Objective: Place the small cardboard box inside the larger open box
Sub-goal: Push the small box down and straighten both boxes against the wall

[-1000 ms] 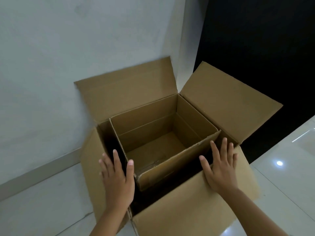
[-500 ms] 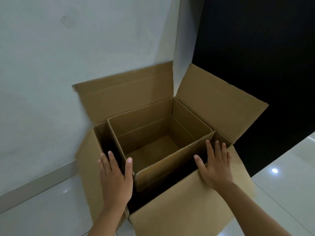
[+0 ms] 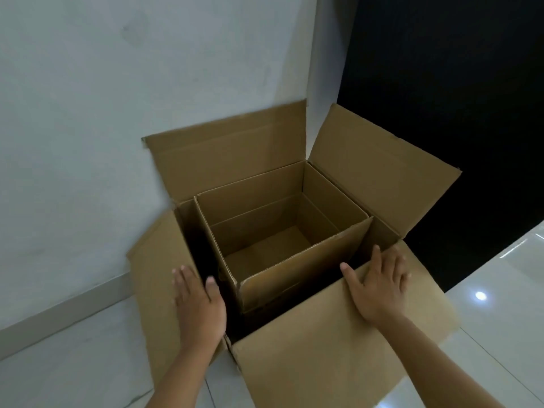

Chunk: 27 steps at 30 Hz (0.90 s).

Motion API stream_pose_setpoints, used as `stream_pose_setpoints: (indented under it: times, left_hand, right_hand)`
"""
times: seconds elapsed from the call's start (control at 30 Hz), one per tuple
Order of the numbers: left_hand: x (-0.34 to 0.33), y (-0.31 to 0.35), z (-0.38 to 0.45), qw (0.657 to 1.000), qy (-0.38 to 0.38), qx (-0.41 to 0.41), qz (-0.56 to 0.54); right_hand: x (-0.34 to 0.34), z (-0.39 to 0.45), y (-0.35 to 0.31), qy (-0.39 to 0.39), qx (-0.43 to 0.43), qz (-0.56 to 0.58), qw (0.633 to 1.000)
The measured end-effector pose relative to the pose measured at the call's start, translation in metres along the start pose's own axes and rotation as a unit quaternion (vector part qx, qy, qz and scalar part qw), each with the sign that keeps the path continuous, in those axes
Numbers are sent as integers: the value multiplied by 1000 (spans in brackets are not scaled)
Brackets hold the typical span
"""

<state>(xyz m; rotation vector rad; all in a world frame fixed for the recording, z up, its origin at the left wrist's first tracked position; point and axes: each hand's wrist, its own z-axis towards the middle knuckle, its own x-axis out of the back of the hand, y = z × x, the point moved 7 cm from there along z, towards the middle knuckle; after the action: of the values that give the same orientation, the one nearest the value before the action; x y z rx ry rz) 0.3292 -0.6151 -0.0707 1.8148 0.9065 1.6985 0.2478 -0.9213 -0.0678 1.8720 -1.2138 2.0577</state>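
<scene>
The small cardboard box (image 3: 297,272), open at the top and empty, stands inside the larger open box (image 3: 318,357), pushed toward its far right corner, with dark gaps on the left and near sides. The larger box's four flaps are spread outward. My left hand (image 3: 200,307) lies flat, fingers apart, on the left flap at the rim. My right hand (image 3: 376,285) lies flat on the near flap, fingers spread, beside the small box's near right corner. Neither hand holds anything.
A white wall (image 3: 117,113) rises behind the larger box, with a grey skirting strip (image 3: 59,313) at its foot. A dark doorway or panel (image 3: 456,83) fills the right background. The floor (image 3: 500,304) is glossy white tile with a light reflection.
Both hands have slid slightly outward along the flaps and the view has shifted a little. The small box sits in the same place inside the larger box.
</scene>
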Motion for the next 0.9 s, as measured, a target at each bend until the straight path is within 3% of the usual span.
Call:
stream_pose_setpoints:
  times: [0.17, 0.37, 0.53, 0.77, 0.9]
  left_hand:
    - [-3, -6, 0, 999, 4, 22, -24]
    - [-4, -5, 4, 993, 37, 50, 97]
    - [0, 2, 0, 992, 27, 44, 111]
    - [10, 7, -4, 986, -75, 22, 149]
    - [36, 6, -11, 978, -106, -12, 182]
  right_hand:
    - [-11, -8, -9, -10, -51, 101, 994]
    - [-12, 0, -15, 3, -59, 84, 995]
    - [-5, -1, -15, -12, -88, 36, 995]
    - [7, -17, -36, -94, -141, -5, 986]
    - [20, -39, -45, -88, -126, -38, 987]
